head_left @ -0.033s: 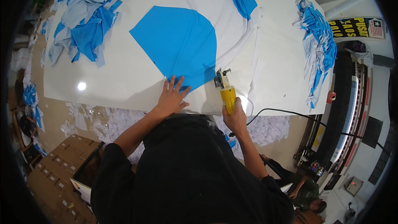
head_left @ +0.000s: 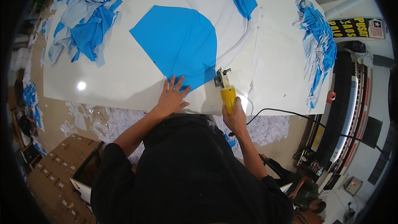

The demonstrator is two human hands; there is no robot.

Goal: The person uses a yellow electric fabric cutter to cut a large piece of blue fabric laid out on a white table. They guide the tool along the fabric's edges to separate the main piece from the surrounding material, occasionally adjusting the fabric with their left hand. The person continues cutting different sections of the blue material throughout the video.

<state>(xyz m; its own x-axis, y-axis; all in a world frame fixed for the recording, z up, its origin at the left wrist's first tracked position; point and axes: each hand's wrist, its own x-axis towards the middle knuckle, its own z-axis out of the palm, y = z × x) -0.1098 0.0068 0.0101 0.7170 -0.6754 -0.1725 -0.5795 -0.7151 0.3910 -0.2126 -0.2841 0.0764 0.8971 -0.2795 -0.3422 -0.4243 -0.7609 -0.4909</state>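
Note:
A blue cut piece of fabric (head_left: 178, 41) lies spread on the white table (head_left: 124, 79), partly over a white piece of fabric (head_left: 215, 6). My left hand (head_left: 172, 95) rests with fingers spread on the near corner of the blue piece. My right hand (head_left: 235, 118) is wrapped round the yellow body of an electric rotary fabric cutter (head_left: 227, 93). The cutter's metal head touches or nearly touches the blue piece's right near edge. A dark cord (head_left: 286, 110) runs off to the right from near that hand.
A heap of blue and white fabric (head_left: 89, 25) covers the table's far left, and another fabric pile (head_left: 318, 43) hangs at the right edge. White scraps (head_left: 269, 128) cover the floor beyond the near edge. Brown cartons (head_left: 62, 174) stand lower left; a person (head_left: 309, 193) is at lower right.

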